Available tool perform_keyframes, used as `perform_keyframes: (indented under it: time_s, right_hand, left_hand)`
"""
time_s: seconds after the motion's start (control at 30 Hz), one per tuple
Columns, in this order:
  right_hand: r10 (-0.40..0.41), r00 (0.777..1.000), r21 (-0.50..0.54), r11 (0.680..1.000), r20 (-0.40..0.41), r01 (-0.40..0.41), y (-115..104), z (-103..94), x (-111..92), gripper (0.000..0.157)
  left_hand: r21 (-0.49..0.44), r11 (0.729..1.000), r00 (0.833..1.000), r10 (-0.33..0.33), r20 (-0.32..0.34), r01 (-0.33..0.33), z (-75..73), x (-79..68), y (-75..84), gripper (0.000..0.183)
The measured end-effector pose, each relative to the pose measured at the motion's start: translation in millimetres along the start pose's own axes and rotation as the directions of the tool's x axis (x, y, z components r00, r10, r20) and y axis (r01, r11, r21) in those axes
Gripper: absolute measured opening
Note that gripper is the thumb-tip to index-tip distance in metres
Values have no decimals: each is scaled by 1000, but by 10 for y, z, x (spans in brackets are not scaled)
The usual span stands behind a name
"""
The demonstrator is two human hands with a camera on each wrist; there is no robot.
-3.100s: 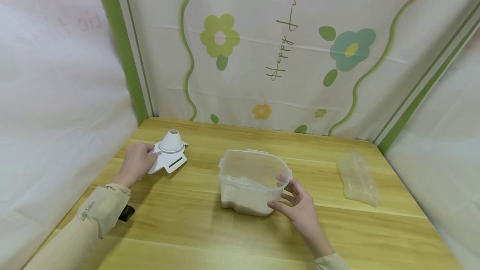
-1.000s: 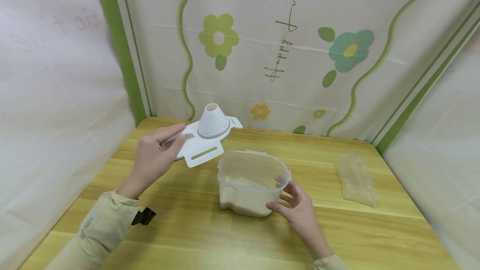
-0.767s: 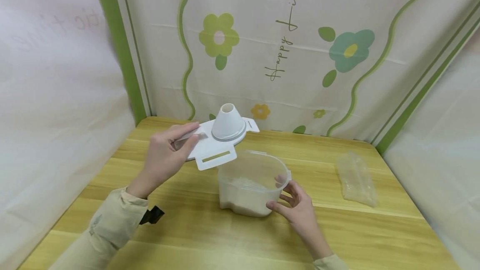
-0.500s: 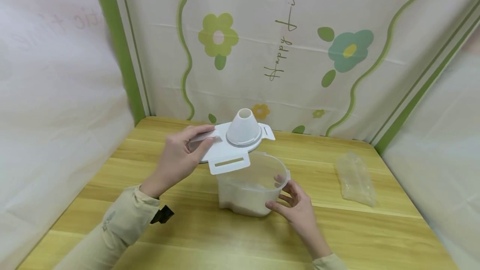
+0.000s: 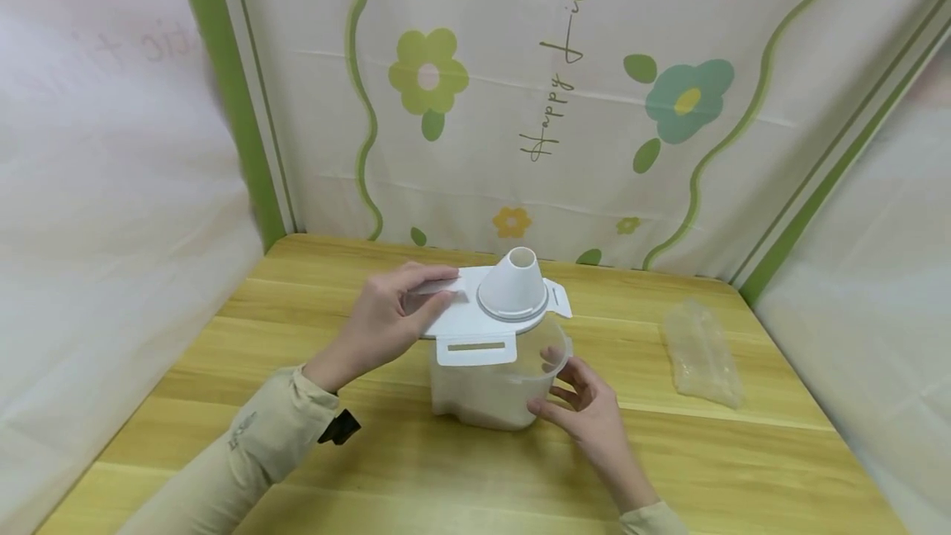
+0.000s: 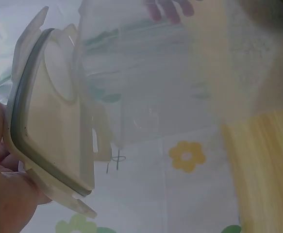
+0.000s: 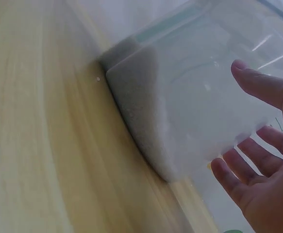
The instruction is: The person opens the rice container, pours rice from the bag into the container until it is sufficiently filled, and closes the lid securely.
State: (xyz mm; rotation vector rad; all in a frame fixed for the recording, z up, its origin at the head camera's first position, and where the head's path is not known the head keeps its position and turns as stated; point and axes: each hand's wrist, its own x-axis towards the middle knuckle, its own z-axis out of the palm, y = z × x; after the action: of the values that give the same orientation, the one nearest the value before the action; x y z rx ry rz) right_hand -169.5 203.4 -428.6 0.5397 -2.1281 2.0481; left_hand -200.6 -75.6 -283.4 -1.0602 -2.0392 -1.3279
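Note:
My left hand pinches the grip of a white plastic lid with a cone-shaped spout and slotted side flaps. The lid hangs over a clear plastic container, covering most of its opening. In the left wrist view the lid's underside and grey seal show, and the lid stands apart from the rim on the hand's side. Pale grains, probably rice, fill the container's lower part. On the container's right side my right hand holds it, thumb in front and fingers behind.
A crumpled clear plastic bag lies on the right of the wooden table. A flower-printed curtain rises behind the table's back edge, with white cloth on both sides.
My left hand has lifted the lid from the left of the table, carried it right, and lowered it over the container. The right hand and container have hardly moved.

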Motion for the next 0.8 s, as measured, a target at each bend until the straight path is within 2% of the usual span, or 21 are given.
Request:
perform_keyframes:
  time_s: [0.13,0.3,0.6,0.8]
  right_hand:
    - [17,1000,51,999,5,-17,-5,-9,2,65]
    - [-1,1000,39,999,1,1,-7,-22,12,64]
    - [48,999,38,998,-19,-47,-33,-39,30,64]
    - [95,995,13,995,-35,-95,44,-52,5,54]
  left_hand:
    - [-6,1000,999,5,37,-4,47,-31,-168,25]
    - [7,1000,997,3,75,-4,108,-51,-370,26]
    - [-12,999,993,38,111,-36,207,-20,-395,26]
    - [-6,998,987,66,148,-66,298,-36,-416,25]
